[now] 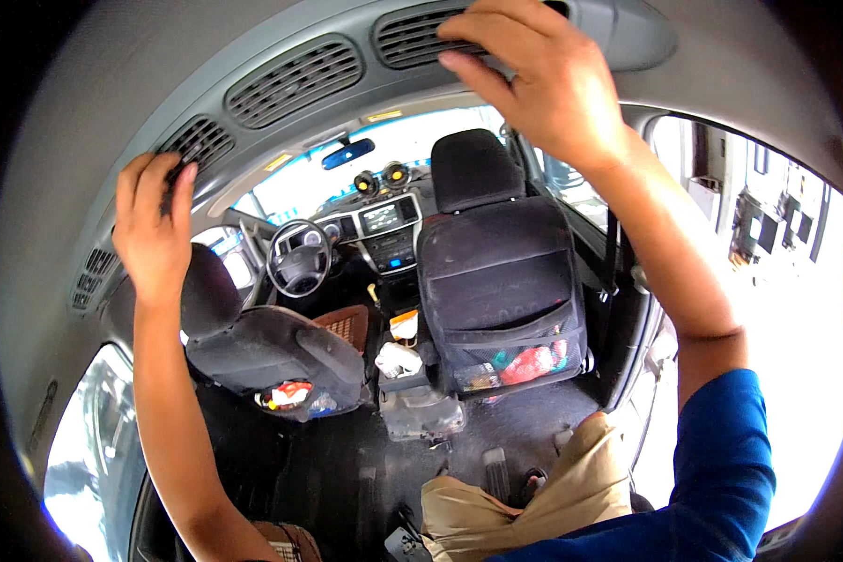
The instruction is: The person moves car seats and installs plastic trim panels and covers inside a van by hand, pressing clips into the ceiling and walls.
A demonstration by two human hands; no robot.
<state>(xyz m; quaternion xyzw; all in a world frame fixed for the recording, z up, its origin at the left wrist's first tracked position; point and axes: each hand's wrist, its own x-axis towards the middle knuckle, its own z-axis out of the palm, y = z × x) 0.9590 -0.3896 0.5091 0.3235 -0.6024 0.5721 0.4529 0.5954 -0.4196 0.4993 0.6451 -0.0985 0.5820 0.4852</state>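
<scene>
A long grey overhead air-vent panel curves along the ceiling above the front seats, with several slatted vents in it. My left hand is raised to its left part, fingers bent and thumb apart, the fingertips at the small slatted vent. At the panel's right part is my right hand, its fingers curved and the thumb spread from them, beside another slatted vent. Between the two hands lies a wider vent. No loose object shows in either hand; whether the fingertips press on the panel is hard to tell.
Below are the driver's seat and the front passenger seat, both with stuffed back pockets. A centre console holds white tissue. Ahead are a steering wheel and a lit dashboard screen. Bright light enters at the right.
</scene>
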